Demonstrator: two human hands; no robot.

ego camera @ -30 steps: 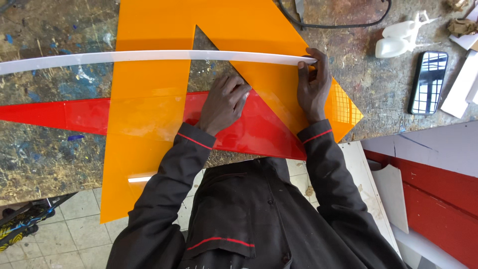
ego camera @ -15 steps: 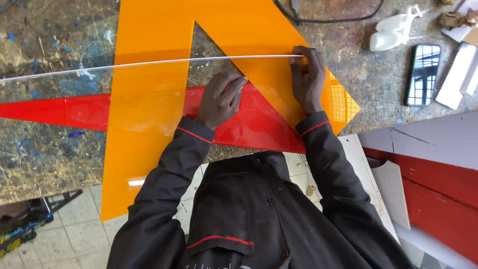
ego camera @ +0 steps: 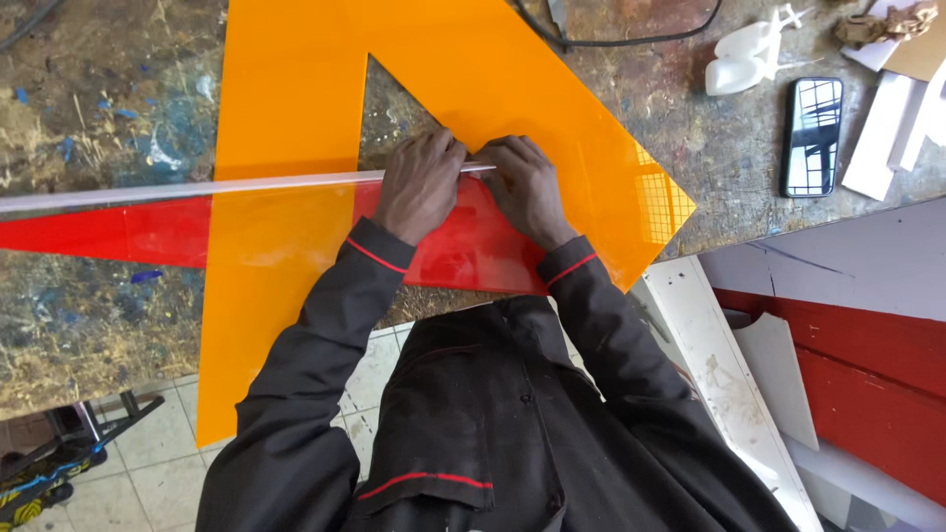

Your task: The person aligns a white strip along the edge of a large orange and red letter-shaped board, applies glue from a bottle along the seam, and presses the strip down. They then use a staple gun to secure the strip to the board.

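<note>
Both hands pinch the end of a thin white strip: left hand (ego camera: pixel 419 187) closed over it, right hand (ego camera: pixel 527 187) gripping at three o'clock. From them the white strip (ego camera: pixel 197 187) runs toward nine o'clock, on edge, over the orange sheet (ego camera: pixel 286 99) and red sheet (ego camera: pixel 118 232) on the workbench (ego camera: pixel 89 89). It looks like seating the strip; the end needs steady downward pressure.

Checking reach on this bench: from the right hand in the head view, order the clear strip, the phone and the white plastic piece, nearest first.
From the right hand:
1. Clear strip, under its fingers, running left.
2. White plastic piece, up and right.
3. Phone, farther right, near the bench edge.
</note>
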